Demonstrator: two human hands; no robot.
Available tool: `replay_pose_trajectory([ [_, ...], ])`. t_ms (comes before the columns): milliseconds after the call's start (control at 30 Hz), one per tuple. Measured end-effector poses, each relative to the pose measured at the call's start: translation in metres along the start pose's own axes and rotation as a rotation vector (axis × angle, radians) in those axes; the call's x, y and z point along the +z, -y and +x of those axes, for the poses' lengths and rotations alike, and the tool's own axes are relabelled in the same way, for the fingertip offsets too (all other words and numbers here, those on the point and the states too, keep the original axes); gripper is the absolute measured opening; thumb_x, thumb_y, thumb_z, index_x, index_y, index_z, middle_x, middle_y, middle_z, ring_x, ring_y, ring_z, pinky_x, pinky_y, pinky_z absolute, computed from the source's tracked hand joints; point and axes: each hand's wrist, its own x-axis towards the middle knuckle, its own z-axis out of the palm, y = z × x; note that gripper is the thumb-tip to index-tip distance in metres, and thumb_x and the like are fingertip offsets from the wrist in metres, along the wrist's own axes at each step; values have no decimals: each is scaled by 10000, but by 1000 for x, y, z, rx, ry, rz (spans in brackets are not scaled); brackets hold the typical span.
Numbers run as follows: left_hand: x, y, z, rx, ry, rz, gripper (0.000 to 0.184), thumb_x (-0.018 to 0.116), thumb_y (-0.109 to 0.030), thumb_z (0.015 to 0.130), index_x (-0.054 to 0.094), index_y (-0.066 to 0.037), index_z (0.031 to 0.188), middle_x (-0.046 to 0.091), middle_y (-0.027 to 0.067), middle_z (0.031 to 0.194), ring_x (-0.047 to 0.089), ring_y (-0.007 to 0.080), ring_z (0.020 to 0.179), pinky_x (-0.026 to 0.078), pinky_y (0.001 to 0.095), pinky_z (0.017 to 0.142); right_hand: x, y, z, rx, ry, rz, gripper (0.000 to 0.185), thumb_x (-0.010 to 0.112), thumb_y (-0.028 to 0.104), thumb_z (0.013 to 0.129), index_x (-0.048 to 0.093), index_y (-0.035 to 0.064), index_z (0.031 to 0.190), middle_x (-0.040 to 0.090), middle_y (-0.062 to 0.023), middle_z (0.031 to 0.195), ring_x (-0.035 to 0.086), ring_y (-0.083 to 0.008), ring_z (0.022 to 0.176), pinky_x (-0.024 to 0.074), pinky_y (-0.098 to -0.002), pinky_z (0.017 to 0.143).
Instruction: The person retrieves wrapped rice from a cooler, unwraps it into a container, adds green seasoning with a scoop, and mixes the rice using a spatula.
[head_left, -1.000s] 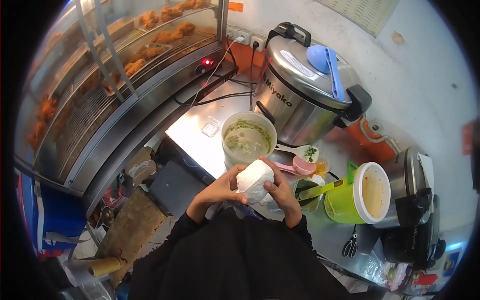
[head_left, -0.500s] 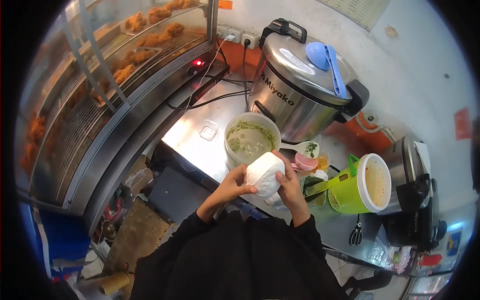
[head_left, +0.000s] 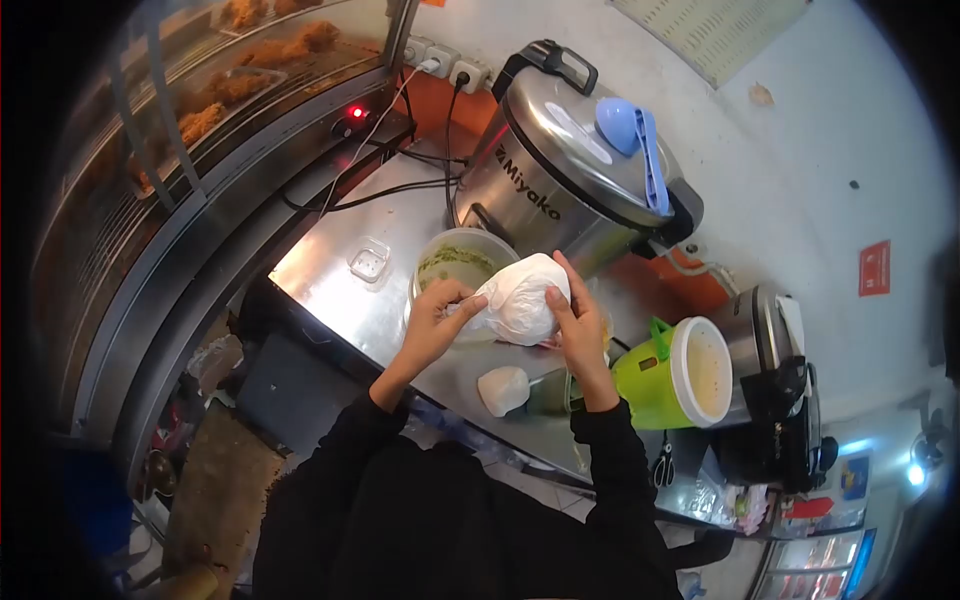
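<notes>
In front of me is a rounded white paper-wrapped bundle (head_left: 532, 300), lifted over the counter. My right hand (head_left: 578, 335) is closed around its right side, thumb on the front. My left hand (head_left: 437, 315) pinches a gathered loose end of the wrapping at the bundle's left. Behind them stands a round tub (head_left: 466, 255) with green smears inside, partly covered by the bundle. A second white wrapped bundle (head_left: 503, 391) lies on the counter below my hands. What is inside the wrapping is hidden.
A large steel rice cooker (head_left: 570, 170) with a blue scoop (head_left: 640, 140) on its lid stands behind. A lime-green bucket (head_left: 645, 385) and scissors (head_left: 664, 463) are at the right. A small clear dish (head_left: 369, 260) lies left, near a heated display case (head_left: 230, 140) of fried food.
My left hand has moved left off the bundle's side and drawn out an end of the wrapping. The view has shifted, and the second white bundle now shows on the counter.
</notes>
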Motion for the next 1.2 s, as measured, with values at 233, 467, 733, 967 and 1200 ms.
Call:
replay_pose_trajectory([
  [233, 4, -5, 16, 227, -111, -21, 194, 581, -122, 683, 528, -15, 835, 507, 61, 694, 477, 163, 654, 374, 249, 604, -4, -8, 26, -219, -51, -227, 420, 488, 187, 772, 380, -24, 1119, 477, -134, 1029, 452, -140, 894, 336, -238, 789],
  [467, 11, 9, 20, 441, 3, 305, 244, 600, -75, 641, 526, -42, 872, 509, 104, 755, 514, 223, 701, 409, 303, 602, -13, -15, 29, -87, -51, -102, 403, 484, 177, 774, 390, -17, 1115, 482, -121, 1018, 444, -129, 901, 329, -228, 792],
  [733, 14, 1, 23, 665, -132, 391, 163, 598, -49, 617, 529, -50, 764, 493, 70, 786, 493, 222, 718, 391, 321, 631, -13, -11, 27, -32, -71, -6, 405, 490, 189, 772, 397, -14, 1110, 492, -109, 997, 448, -126, 892, 332, -221, 786],
  [967, 11, 10, 30, 543, -67, 282, 122, 542, -58, 688, 472, -23, 782, 488, 90, 755, 483, 212, 694, 376, 304, 630, -11, -10, 32, -96, -64, -115, 419, 504, 213, 763, 405, -4, 1108, 511, -113, 971, 468, -128, 862, 349, -225, 768],
  [1200, -8, 24, 42, -62, -2, -181, 110, 460, -73, 767, 426, -5, 847, 493, 77, 750, 498, 127, 692, 386, 264, 609, -4, -10, 38, -251, -5, -435, 411, 501, 232, 760, 412, 40, 1111, 524, -157, 968, 490, -149, 870, 368, -251, 754],
])
